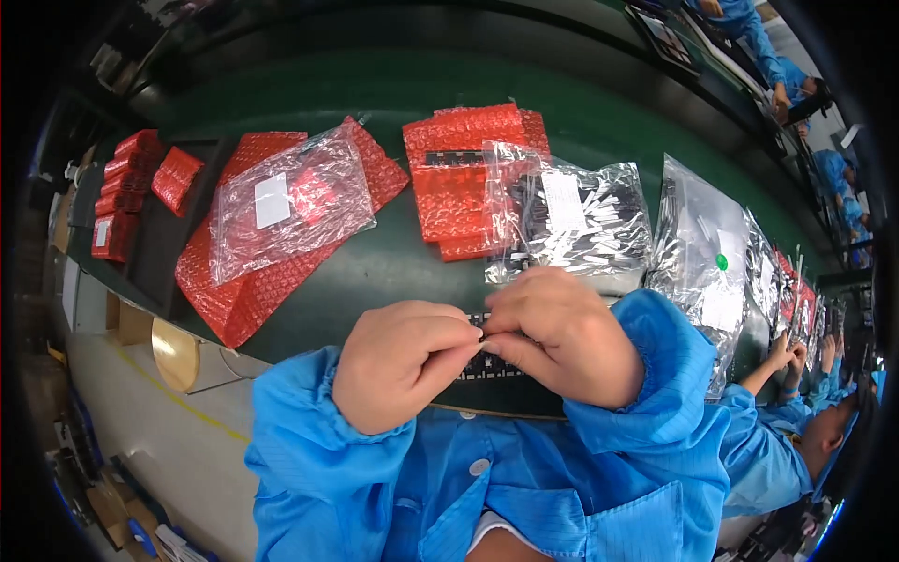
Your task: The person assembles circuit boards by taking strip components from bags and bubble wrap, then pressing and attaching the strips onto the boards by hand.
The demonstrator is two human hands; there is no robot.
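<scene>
My left hand (pixel 407 365) and my right hand (pixel 571 332) meet in front of my body at the table's near edge. Thumb and fingers of each are pinched, and the fingertips nearly touch. Between them is something tiny and pale, too small and covered to name. Beneath the hands lies a dark flat panel (pixel 503 365) with rows of white marks, largely hidden by my fingers. Just beyond my right hand sits a clear plastic bag (pixel 613 225) full of small black-and-white parts, with a white label on it.
Red bubble wrap (pixel 454 211) lies beyond the hands. Left of it, a clear bag (pixel 309 201) rests on more red wrap (pixel 220 295). A dark tray (pixel 154 248) and red wrapped bundles (pixel 122 187) are far left. More bags (pixel 698 248) and a co-worker (pixel 773 450) are right.
</scene>
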